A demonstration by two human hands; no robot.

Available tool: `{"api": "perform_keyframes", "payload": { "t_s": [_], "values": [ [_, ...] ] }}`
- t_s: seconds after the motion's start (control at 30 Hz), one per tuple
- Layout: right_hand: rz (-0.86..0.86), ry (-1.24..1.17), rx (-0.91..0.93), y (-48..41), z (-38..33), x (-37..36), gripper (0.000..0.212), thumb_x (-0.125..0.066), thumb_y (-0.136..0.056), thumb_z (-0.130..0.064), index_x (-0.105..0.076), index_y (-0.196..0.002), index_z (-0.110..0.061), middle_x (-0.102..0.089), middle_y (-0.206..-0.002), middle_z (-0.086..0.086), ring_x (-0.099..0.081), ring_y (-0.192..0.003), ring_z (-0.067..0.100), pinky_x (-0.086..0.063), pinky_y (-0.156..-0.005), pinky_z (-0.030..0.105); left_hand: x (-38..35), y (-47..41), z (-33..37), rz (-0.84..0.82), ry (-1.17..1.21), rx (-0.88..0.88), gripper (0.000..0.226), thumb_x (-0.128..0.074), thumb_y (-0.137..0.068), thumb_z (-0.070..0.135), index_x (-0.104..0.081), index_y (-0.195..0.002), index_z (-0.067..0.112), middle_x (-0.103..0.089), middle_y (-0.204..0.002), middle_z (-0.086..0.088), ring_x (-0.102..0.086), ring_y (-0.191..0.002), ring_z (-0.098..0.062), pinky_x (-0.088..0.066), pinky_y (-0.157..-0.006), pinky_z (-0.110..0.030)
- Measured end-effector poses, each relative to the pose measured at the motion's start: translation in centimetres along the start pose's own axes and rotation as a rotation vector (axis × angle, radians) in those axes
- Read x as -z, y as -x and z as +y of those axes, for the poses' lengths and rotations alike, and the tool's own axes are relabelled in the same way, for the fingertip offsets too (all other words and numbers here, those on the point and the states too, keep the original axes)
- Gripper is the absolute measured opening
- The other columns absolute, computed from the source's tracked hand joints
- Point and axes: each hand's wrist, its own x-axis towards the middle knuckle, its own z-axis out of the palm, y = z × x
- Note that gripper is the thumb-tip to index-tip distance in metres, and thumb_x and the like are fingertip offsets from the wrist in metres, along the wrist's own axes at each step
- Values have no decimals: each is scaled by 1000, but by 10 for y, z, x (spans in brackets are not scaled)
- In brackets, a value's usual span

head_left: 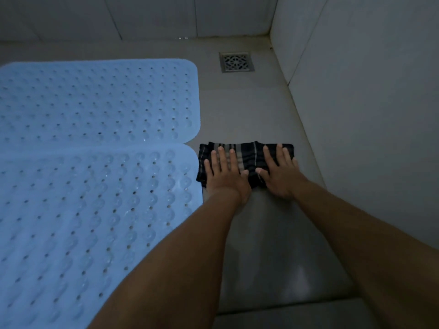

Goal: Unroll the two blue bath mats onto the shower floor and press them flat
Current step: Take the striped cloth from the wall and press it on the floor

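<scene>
Two light blue perforated bath mats lie unrolled side by side on the grey shower floor (240,110), the far mat (99,100) behind the near mat (83,214), their long edges touching. Just right of the near mat's corner sits a folded dark striped cloth (247,150). My left hand (225,174) and my right hand (280,172) both rest flat on that cloth, fingers spread, palms down, thumbs nearly meeting. Neither hand touches a mat. My forearms cover part of the near mat's front right area.
A square metal floor drain (237,62) sits near the back right corner. Tiled walls (356,91) close the shower on the far and right sides. A raised threshold (285,314) runs along the front edge. The floor looks wet and shiny.
</scene>
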Motion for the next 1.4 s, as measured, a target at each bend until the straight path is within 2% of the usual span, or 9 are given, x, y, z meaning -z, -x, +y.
{"api": "perform_keyframes", "payload": {
  "t_s": [0.13,0.3,0.53,0.8,0.97,1.1,1.23,1.33,1.4],
  "values": [
    [-50,-16,-32,57,-5,-27,70,-22,-103,-54,18,-154,-30,27,-160,12,22,-149,27,9,-119,44,-21,51,0,-41,-31,-48,69,-10,-103,49,24,-152,14,30,-159,-13,29,-146,-32,17,-118,-50],
    [-69,-20,-67,79,-14,-33,71,-24,-103,-54,17,-155,-28,26,-160,14,20,-149,29,7,-119,47,-30,78,-16,-22,-45,-77,68,-10,-103,48,22,-153,13,28,-160,-14,28,-146,-32,19,-117,-48],
    [-8,-45,-58,85,-8,-44,69,-22,-102,-56,13,-156,-30,25,-161,11,20,-149,26,7,-119,46,-37,86,-13,10,-15,-67,68,-13,-104,48,18,-155,15,26,-161,-12,26,-147,-31,19,-117,-48],
    [37,-112,-74,144,10,-69,67,-25,-104,-49,9,-157,-27,21,-162,13,17,-150,28,5,-119,48,-48,144,1,-31,-38,-77,68,-12,-104,47,20,-154,13,26,-161,-14,25,-148,-33,14,-119,-51],
    [139,-218,-104,185,15,-92,61,-29,-105,-43,-2,-158,-27,12,-165,10,10,-152,25,4,-120,44,-55,180,4,-68,-72,-127,74,-17,-102,50,18,-154,12,25,-161,-15,23,-148,-33,9,-121,-51],
    [297,-406,-117,207,15,-109,54,-40,-105,-34,-25,-156,-24,-5,-165,7,-1,-152,21,-1,-121,40,-55,201,-4,-52,29,-203,81,-34,-97,47,7,-157,9,14,-164,-16,14,-151,-32,3,-123,-47],
    [322,-458,-150,209,15,-110,46,-45,-103,-30,-38,-148,-24,-17,-164,7,-16,-150,29,-18,-118,41,-58,212,-22,-48,10,-316,84,-49,-90,33,-6,-157,9,4,-164,-18,6,-152,-33,-4,-124,-45],
    [313,-394,-129,214,14,-107,41,-44,-103,-28,-44,-143,-18,-26,-160,12,-27,-144,35,-25,-114,43,-54,211,-29,14,-140,-362,66,-51,-92,19,-26,-153,11,-22,-159,-20,-18,-148,-37,-28,-117,-47],
    [327,-303,-99,221,11,-105,30,-44,-103,-23,-50,-130,-11,-43,-146,17,-41,-133,36,-33,-106,42,-45,209,-26,58,-287,-413,48,-48,-95,10,-44,-142,11,-46,-142,-19,-44,-131,-37,-44,-100,-45]
  ]
}}
